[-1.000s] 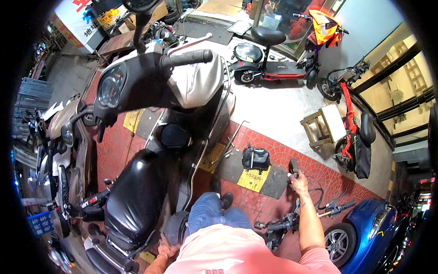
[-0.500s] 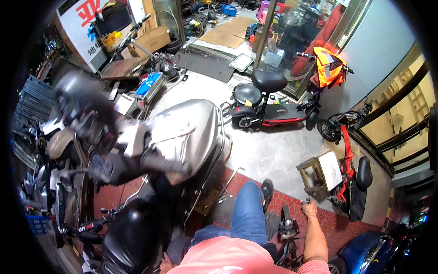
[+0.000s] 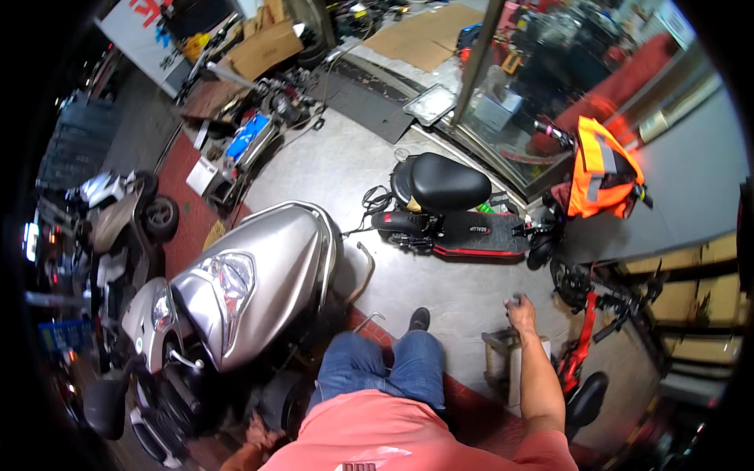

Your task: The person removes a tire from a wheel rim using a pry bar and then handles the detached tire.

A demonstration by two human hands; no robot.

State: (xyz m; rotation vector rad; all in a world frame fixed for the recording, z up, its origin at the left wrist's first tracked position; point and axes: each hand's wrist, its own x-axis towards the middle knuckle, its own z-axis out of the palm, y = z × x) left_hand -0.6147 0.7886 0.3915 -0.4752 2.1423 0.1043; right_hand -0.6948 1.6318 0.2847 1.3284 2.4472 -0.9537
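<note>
My right hand (image 3: 520,314) reaches out in front of me on the right, above a small wooden stool (image 3: 498,357) that my forearm partly covers. Its fingers are curled around something small and dark, too small to name. Low at the left, my left hand (image 3: 259,433) is beside a dark rounded part (image 3: 280,402) near the silver scooter (image 3: 267,275). That area is dim, so the grip of its fingers is unclear. The scooter's front panel and headlamp face up toward the left.
A black electric kick scooter with a seat (image 3: 452,182) stands ahead; an orange reflective vest (image 3: 601,169) hangs on its handlebar. To the right is a red-framed bike (image 3: 581,337). Glass doors (image 3: 542,86) and a cardboard box (image 3: 261,51) lie beyond. A bent metal bar (image 3: 364,271) stands beside the silver scooter.
My view has shifted, and the silver scooter shows more fully. A blurred dark shape over it is gone. My right hand has moved forward from the red tiles to over the stool.
</note>
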